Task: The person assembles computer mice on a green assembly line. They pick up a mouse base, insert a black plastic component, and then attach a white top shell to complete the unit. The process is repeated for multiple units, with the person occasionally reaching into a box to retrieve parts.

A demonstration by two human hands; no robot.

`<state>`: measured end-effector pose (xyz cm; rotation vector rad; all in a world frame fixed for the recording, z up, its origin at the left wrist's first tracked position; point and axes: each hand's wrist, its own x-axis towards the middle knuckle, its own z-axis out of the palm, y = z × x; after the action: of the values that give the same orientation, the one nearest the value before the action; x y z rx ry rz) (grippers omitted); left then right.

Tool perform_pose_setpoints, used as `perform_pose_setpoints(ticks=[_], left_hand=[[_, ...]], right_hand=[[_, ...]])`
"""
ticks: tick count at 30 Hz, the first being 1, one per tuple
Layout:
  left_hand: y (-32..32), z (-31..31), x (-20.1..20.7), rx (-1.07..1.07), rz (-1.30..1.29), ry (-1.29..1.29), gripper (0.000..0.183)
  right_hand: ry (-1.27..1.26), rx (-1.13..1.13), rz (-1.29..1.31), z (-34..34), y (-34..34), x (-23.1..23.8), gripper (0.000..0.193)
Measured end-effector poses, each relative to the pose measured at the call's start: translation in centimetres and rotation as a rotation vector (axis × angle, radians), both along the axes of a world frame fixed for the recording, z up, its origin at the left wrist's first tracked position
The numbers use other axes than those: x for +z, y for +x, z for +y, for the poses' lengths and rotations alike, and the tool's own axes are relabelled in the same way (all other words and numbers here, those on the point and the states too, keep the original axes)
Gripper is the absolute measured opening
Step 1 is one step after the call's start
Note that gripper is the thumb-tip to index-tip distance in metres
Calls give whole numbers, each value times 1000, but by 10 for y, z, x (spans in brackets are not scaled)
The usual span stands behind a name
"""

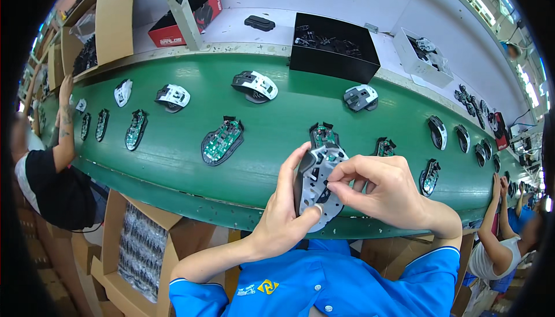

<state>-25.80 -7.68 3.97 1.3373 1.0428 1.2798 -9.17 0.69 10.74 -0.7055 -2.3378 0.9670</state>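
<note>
My left hand [280, 221] grips a computer mouse shell [330, 212], its hollow grey inner side turned up, with dark parts along one edge. The fingers wrap its left side and the thumb presses near its lower end. Over the shell, my right hand [388, 191] is closed in a pinch, thumb and forefinger at its inner face. Whatever those fingertips hold is too small or hidden to name. Just beyond the shell lies a mouse base with a green circuit board [324, 134], partly covered. Another board-bearing base [384, 147] shows behind my right hand.
The green work surface [277, 129] carries more mouse bases [222, 141] and white-and-grey mouse covers [254, 87]. Along its back stand a black box [332, 64] of small dark parts, a white box [425, 65] and a red box [169, 38]. Co-workers' hands reach in at both sides.
</note>
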Motion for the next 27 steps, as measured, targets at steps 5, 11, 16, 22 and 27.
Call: perform_pose_setpoints(ticks=[5,11,16,22,27], left_hand=[[4,0,18,-7,14,-118,80],[1,5,15,-83,-73,-163,75],[-4,6,17,-131,-72,-251,61],[-9,10,20,-190,-211,-327,52],[-9,11,12,-174,-159,-310,43]], right_hand=[[288,-56,-54,-6,-3,-9,11],[397,-53,-129,-11,-4,-12,11],[233,89,-190,-9,2,3,16],[497,157,-264,-4,9,11,24],[639,207,-408,-6,6,19,25]])
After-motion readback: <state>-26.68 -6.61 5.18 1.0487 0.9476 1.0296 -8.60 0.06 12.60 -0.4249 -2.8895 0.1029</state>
